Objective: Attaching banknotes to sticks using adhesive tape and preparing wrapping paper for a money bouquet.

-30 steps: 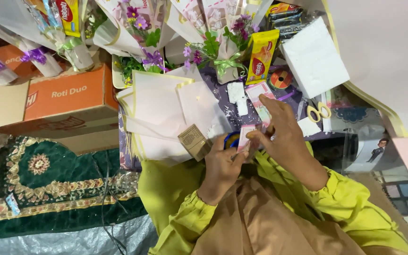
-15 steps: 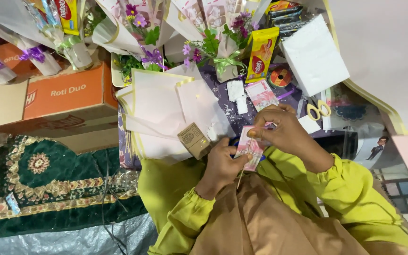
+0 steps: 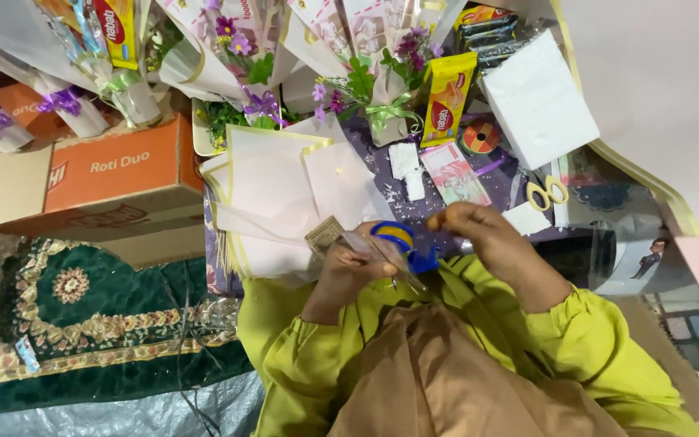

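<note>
I work on the floor, over a grey tarp (image 3: 123, 409). On it lie a green patterned rug (image 3: 82, 324), an orange cardboard box (image 3: 99, 182), cream wrapping sheets (image 3: 277, 186) and yellow-handled scissors (image 3: 545, 194).

Your blue tape dispenser (image 3: 402, 243): glossy plastic. Banknote (image 3: 366, 247): thin matt paper. Orange box (image 3: 115, 174): matt cardboard. Snack packet (image 3: 446, 101): shiny foil. Green rug (image 3: 66, 324): woven cloth.

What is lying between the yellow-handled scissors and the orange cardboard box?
In the head view, pale pink paper sheets, then a pink banknote, lie between scissors and box.
</note>
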